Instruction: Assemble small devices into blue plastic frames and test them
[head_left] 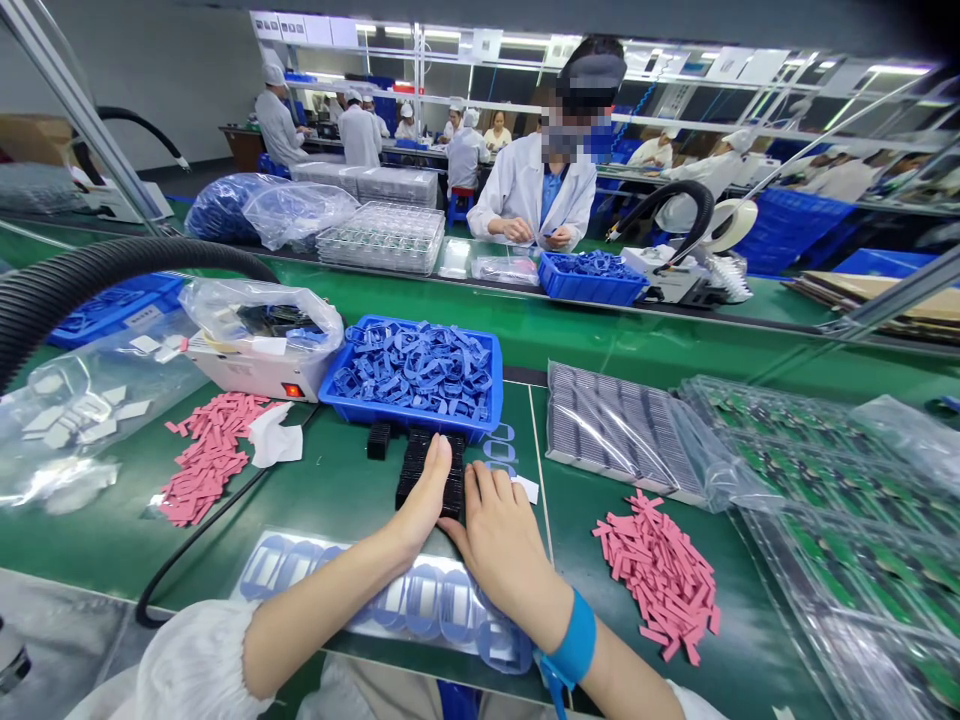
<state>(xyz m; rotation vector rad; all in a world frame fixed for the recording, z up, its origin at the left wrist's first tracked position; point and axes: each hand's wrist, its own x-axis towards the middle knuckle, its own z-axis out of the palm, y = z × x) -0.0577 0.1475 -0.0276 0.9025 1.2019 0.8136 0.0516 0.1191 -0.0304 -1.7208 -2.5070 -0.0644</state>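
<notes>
the green workbench (322, 500) carries all parts. at its right side lie clear trays of circuit boards (825, 520); at centre rear, a blue tray (360, 409) filled with thin blue pieces. a sheet of blue oval parts (420, 600) lies nearest the operator, beneath the forearms. between sheet and tray, directly before the tray, sits the black stack (412, 465), formed of many thin slats. the right hand (506, 535) is set at the right of the stack, fingers straight and together, thumb towards the near edge. the left hand (429, 490) stands on edge over the stack, thumb uppermost, its other fingers hidden. whether either hand is closed on the slats cannot be told. step in hand, as judged: aligning or gathering the slats. the next move appears to call for even, opposed pressure, so that no slat slips out. a small black block (379, 440) stands apart, left of the stack. a white label (144, 317) on the far-left tray is too small to read; no brand is legible.
</notes>
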